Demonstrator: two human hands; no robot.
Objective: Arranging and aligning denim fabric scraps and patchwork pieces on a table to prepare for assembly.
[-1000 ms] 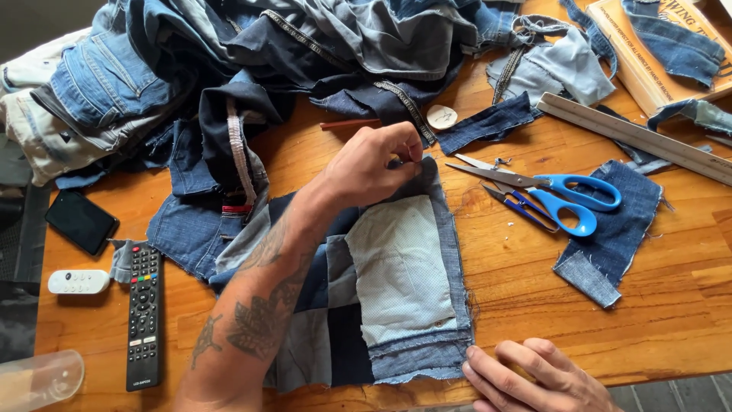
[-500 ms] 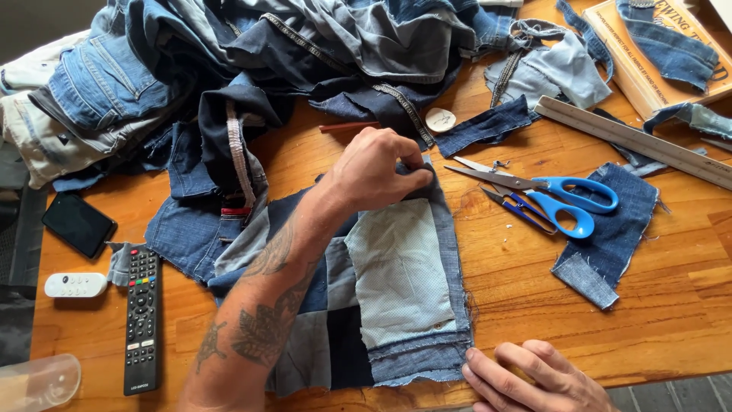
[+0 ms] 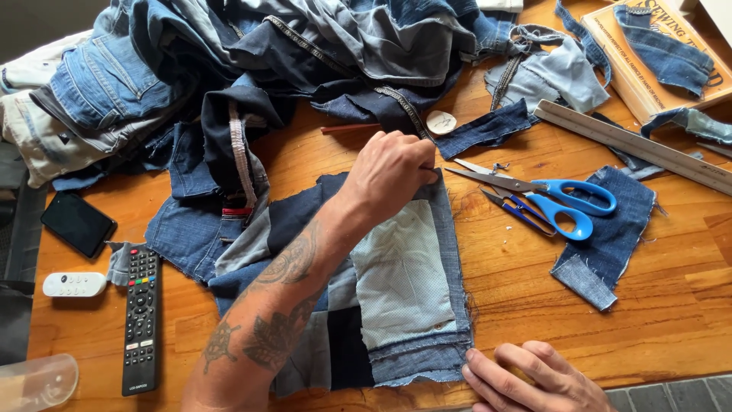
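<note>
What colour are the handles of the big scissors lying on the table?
Bright blue handles on the scissors, with plain metal blades; the head view shows them clearly.

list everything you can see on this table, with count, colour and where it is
patchwork denim piece: 1, blue, pale and dark patches, centre front
denim pile: 1 heap, mixed blues, top left
denim scraps: several, blue, right side and top right
scissors: 1, blue handles, right of centre, on the table
small snips: 1, dark blue, beside the scissors
ruler: 1, pale, right rear
book: 1, tan cover, top right corner
chalk disc: 1, cream, rear centre
phone: 1, black, left
remote: 1, black, front left
small remote: 1, white, left edge
table: 1, wooden
left hand: on patchwork's top edge
right hand: at its bottom right corner
</note>
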